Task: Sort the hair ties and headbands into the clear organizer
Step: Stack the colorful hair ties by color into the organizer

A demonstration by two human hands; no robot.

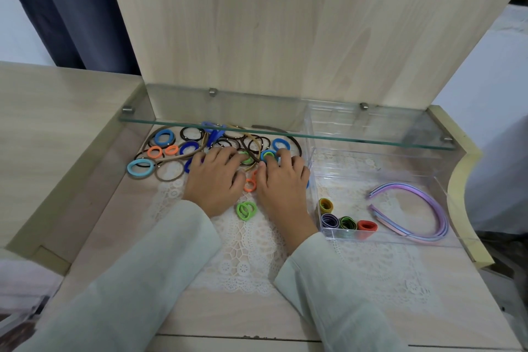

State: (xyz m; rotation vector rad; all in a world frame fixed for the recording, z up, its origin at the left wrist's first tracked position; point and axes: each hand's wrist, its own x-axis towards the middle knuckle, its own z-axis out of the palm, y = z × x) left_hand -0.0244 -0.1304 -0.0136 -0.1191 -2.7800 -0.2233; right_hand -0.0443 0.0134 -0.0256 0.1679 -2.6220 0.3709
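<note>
Head view: your loose hair ties point(213, 136) lie heaped on the lace mat point(245, 254) under the glass shelf point(285, 134), just left of the clear organizer point(400, 164). Your left hand point(213, 180) rests on the heap, fingers spread flat. Your right hand point(281, 183) curls its fingertips over a green tie point(268, 155); whether it grips, I cannot tell. Pastel headbands point(444, 223) and rolled ties point(347, 223) lie inside the organizer.

Under the glass shelf point(285, 130), loose hair ties point(171, 148) lie heaped at the left of the surface point(257, 317), and just right stands the clear organizer point(400, 157), holding rolled ties point(347, 223) near-left and headbands point(395, 185) right.
</note>
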